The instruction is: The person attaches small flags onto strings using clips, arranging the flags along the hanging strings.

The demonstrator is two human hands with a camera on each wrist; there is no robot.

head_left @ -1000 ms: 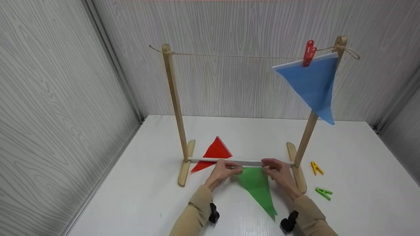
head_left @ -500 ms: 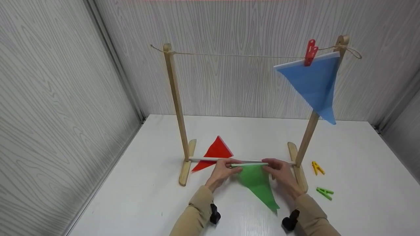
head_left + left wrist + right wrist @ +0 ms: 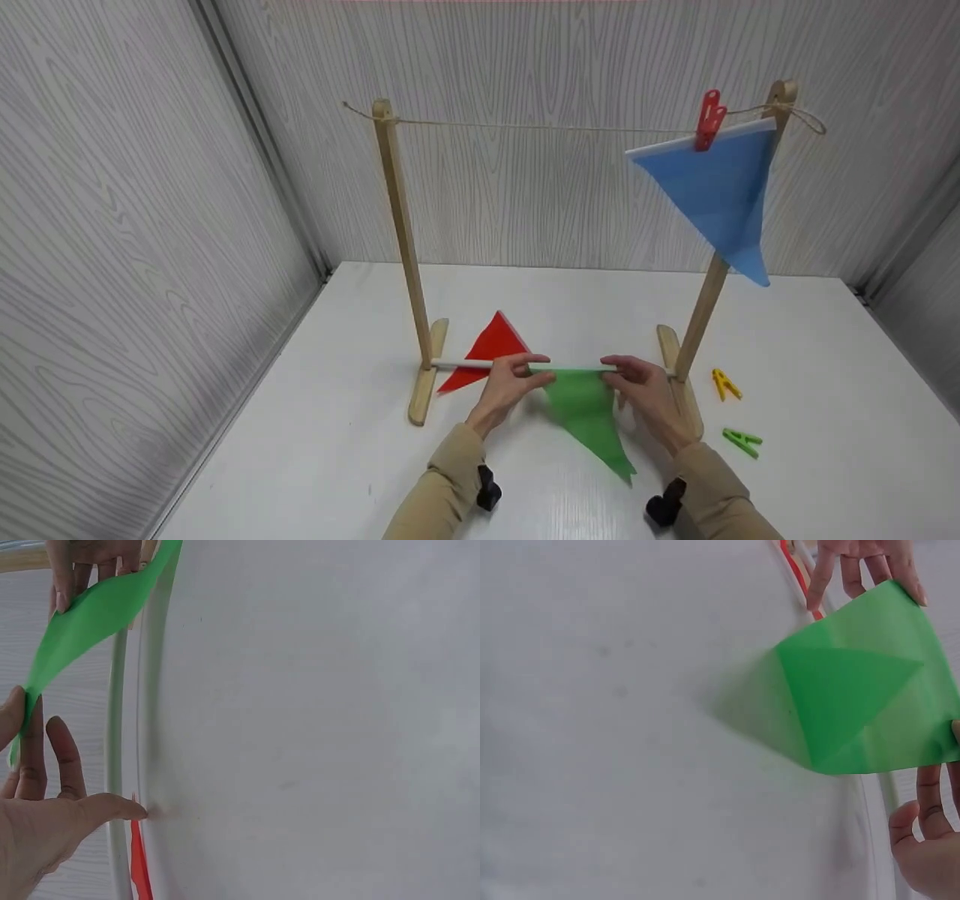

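A green triangular flag (image 3: 585,412) hangs with its top edge stretched between both hands, its tip pointing toward the front. My left hand (image 3: 508,390) pinches the left end of that edge between thumb and fingers. At the other end, my right hand (image 3: 646,394) pinches the corner. In the left wrist view the green flag (image 3: 97,615) looks narrow and twisted, clear of the table. Its lower part folds over itself in the right wrist view, where the flag (image 3: 862,697) is seen from its face.
A wooden stand (image 3: 397,202) carries a string (image 3: 525,126). A red clothespin (image 3: 708,124) holds a blue flag (image 3: 712,180) at the right. Under the white crossbar (image 3: 457,364) lies a red flag (image 3: 495,341). Yellow (image 3: 724,384) and green clothespins (image 3: 742,441) lie at the right.
Both hands have lifted the green flag's top edge slightly, so it now lines up with the crossbar in the head view. The flag's tip has risen too. Other things stay put.
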